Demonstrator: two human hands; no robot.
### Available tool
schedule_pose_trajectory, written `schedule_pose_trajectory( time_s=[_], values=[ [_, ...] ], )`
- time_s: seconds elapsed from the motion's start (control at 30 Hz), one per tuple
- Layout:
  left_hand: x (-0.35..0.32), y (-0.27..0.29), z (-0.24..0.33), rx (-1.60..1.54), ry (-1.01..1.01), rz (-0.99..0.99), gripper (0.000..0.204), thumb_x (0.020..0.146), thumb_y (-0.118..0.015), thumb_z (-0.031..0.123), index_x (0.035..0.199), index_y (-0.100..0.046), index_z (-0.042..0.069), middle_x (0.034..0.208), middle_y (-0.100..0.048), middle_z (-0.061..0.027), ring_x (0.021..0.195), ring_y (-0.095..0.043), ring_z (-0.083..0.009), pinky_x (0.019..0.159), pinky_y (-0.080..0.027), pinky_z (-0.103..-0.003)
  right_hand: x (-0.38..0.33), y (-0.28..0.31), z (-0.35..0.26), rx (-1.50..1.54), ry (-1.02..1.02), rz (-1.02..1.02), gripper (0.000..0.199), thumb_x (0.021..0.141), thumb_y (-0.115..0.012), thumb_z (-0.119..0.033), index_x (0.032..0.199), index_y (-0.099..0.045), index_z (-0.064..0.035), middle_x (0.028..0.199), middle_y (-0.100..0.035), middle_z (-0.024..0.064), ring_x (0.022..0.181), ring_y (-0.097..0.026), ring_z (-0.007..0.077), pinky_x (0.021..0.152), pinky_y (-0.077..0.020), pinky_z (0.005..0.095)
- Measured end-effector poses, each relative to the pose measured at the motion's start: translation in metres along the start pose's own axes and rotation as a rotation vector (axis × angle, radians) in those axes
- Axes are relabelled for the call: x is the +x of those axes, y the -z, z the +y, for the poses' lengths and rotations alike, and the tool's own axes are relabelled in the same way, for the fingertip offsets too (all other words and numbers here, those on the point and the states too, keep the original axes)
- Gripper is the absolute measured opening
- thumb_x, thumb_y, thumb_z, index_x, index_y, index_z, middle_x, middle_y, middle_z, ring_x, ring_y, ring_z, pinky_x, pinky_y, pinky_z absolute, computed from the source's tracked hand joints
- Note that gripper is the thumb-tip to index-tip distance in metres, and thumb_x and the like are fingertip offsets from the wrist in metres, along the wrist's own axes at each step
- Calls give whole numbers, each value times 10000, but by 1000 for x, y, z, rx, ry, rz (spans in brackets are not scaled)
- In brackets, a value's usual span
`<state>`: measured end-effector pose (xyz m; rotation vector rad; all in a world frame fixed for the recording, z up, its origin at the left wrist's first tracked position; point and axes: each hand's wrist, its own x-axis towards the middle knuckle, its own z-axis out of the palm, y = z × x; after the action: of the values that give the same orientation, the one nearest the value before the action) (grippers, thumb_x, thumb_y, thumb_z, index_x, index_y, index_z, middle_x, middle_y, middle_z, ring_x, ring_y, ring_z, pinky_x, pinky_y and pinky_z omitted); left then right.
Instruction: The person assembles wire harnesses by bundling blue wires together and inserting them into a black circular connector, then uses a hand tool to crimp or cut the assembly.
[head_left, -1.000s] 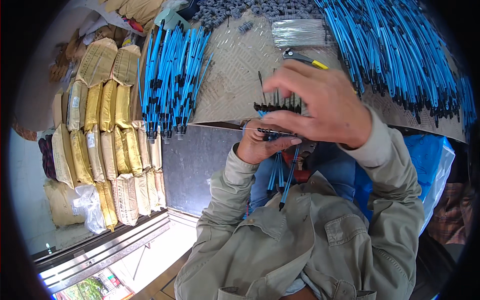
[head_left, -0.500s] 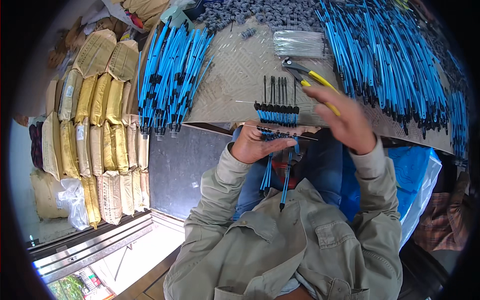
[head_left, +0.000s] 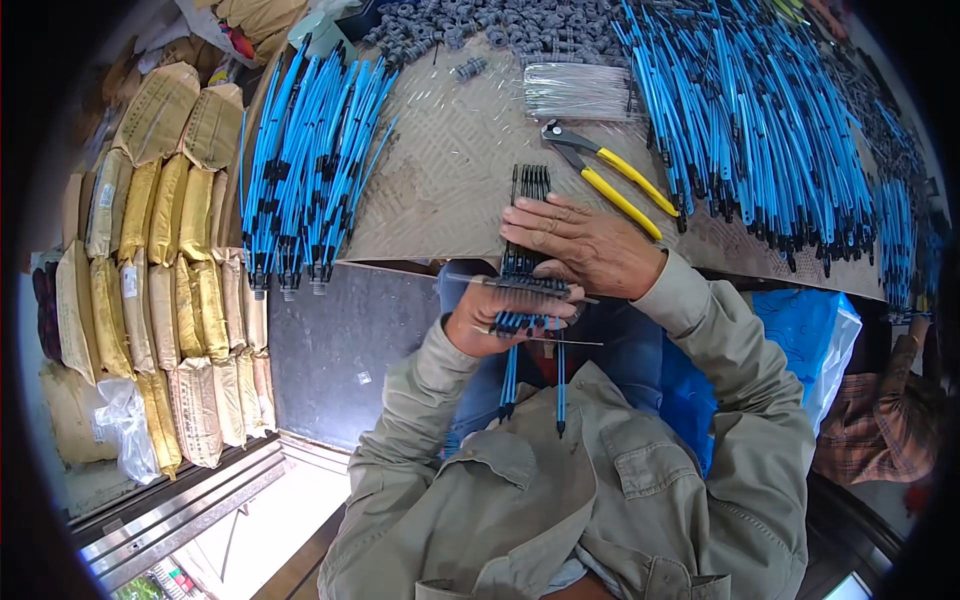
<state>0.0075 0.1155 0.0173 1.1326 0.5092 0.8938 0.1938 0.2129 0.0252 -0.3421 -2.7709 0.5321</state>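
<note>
My left hand (head_left: 480, 325) is closed around a row of thin blue rods with black ends (head_left: 561, 400), just off the table's front edge. Thin metal wires run crosswise through the row, and the lower rods hang toward my lap. Over the row's upper part lies my right hand (head_left: 590, 245), palm down, its fingers stretched out to the left. Black tips (head_left: 532, 180) stick out beyond those fingers. The palm hides the middle of the row, and motion blurs the part by my left fingers. Beyond my right hand rest pliers with yellow handles (head_left: 622, 196).
Blue rods are heaped at the table's left (head_left: 315, 170) and right (head_left: 760, 140). Grey fittings (head_left: 470, 25) and a bundle of straight wires (head_left: 577, 92) lie at the back. Stacked sacks (head_left: 150, 270) stand left. Another person's plaid sleeve (head_left: 880, 430) shows at far right.
My right hand has come left from beside the pliers and laid itself over the rods. My left hand has drawn the row slightly toward me. The whole view has shifted a little.
</note>
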Motion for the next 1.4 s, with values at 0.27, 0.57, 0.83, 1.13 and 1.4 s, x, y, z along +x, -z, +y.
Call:
schedule_pose_trajectory(
  time_s=[0.27, 0.57, 0.83, 1.13, 1.4],
  values=[
    [-7, -4, -13, 211, -181, 79, 300, 755, -625, 34, 1052, -623, -13, 1135, -586, -180, 1084, -558, -270, 900, -457, -338, 0, -6, 3, -77, 18, -7, 574, 848, -522, -289, 1371, -330, -153, 1427, -300, 68, 1321, -279, 233, 1087, -216, 393],
    [-5, 7, 1, 246, -24, -108, 468, 809, -578, 104, 1224, -448, -67, 1224, -495, -257, 1130, -518, -323, 871, -487, -360, 1, -9, 5, -98, 45, 7, 537, 845, -534, -287, 1342, -364, -177, 1420, -309, 68, 1313, -291, 241, 1081, -230, 395],
    [-12, 10, -39, -458, 149, -15, 518, 742, -677, 132, 1207, -474, 26, 1210, -530, -168, 1062, -567, -283, 878, -470, -354, 3, -6, 1, 5, 8, 16, 527, 848, -540, -286, 1326, -375, -137, 1379, -375, 80, 1307, -306, 236, 1079, -234, 393],
    [-27, 20, 2, 679, -139, -139, 590, 657, -786, 135, 1182, -545, 15, 1162, -583, -146, 1008, -594, -219, 873, -442, -320, 3, -12, 7, 90, -12, 130, 519, 865, -516, -278, 1316, -367, -71, 1330, -432, 112, 1257, -377, 282, 1056, -281, 396],
    [-41, 18, 36, 735, -148, -88, 802, 567, -841, 226, 1245, -476, 1, 1170, -585, -134, 1084, -552, -223, 924, -407, -340, 0, -18, 14, 46, 60, 197, 494, 910, -450, -309, 1323, -348, -58, 1298, -460, 133, 1212, -423, 305, 1040, -305, 401]
  ],
)
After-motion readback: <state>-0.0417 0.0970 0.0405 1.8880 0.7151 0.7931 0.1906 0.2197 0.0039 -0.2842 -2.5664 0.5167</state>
